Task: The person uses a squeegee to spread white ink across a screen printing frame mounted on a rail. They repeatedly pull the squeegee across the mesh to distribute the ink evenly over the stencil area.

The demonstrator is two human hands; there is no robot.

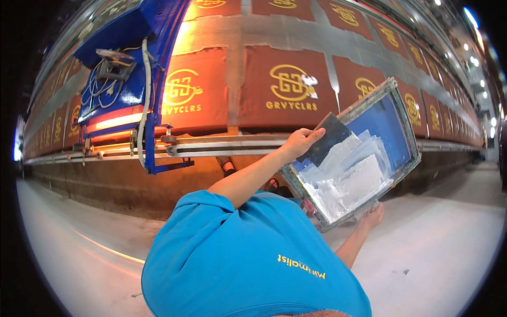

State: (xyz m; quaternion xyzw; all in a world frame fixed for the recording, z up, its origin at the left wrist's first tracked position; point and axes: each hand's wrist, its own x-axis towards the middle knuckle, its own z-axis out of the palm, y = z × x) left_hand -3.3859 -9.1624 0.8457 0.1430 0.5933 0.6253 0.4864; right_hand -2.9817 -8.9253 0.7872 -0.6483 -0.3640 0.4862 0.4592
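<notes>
My left hand (301, 145) is closed on a dark, flat squeegee (323, 138), thumb on top, with its far edge in white ink. Below it is a screen-printing frame (410, 122), tilted, with a blue mesh (384, 119). Thick white ink (353, 184) is spread over the mesh's lower part in overlapping smears. My right hand (374, 215) grips the frame's lower right rim from below; some of its fingers are hidden behind it. The frame is held in front of my body, near the table's edge.
A long printing table carries rows of brown-red fabric panels (288, 87) with yellow prints; one has white patches. A metal rail (227, 143) runs along its near edge. At left stands a blue carriage (124, 87) with cables and an orange glow beneath. Pale floor (438, 248) lies below.
</notes>
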